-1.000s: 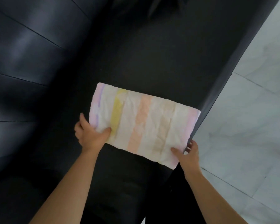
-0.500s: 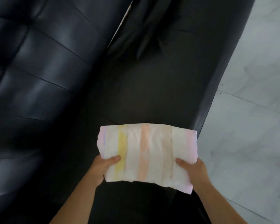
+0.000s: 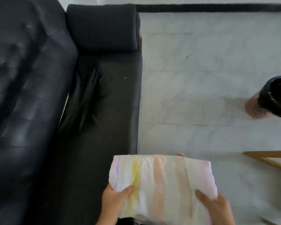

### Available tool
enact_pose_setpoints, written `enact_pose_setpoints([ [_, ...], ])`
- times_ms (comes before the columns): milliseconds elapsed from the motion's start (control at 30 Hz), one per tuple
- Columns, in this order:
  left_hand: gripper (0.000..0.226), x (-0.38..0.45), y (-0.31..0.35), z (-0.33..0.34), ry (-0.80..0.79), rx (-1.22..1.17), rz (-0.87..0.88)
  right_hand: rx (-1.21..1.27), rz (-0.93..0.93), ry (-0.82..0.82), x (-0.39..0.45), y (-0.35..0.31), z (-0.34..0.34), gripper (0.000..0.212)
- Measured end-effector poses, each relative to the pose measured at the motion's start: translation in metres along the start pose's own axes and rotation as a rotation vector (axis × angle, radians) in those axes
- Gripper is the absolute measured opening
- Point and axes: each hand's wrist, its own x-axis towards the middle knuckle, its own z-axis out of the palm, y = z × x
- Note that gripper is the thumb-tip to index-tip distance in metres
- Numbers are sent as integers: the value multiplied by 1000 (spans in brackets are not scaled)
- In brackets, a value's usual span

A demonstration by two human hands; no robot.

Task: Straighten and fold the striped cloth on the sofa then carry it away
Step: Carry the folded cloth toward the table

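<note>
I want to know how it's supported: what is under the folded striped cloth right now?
Under the striped cloth: the left hand and right hand, thumbs on top, a fingertip past its far edge. The other fingers are covered. Sofa edge and floor lie below.

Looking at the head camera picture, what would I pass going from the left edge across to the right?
Sofa backrest → sofa seat → striped cloth, held by both hands → pale tiled floor → pink perforated bin with a black liner near the right edge.
</note>
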Motion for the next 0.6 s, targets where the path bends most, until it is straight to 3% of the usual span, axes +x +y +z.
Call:
enact_pose_setpoints([
  [100,54,-8,51,74,37,125,46,104,47,92,28,-35,-50,40],
  [233,64,-4,140,181,-20,170,174,236,5,165,89,-110,-111,24],
  [300,57,2,188,236,-78,165,265,317,-70,179,118,-155,-143,12],
  [433,46,9,274,332,-137,149,341,421,-193,232,166,-231,-200,20],
  [600,47,31,346,434,-189,194,393,544,-174,326,235,-286,-247,11],
])
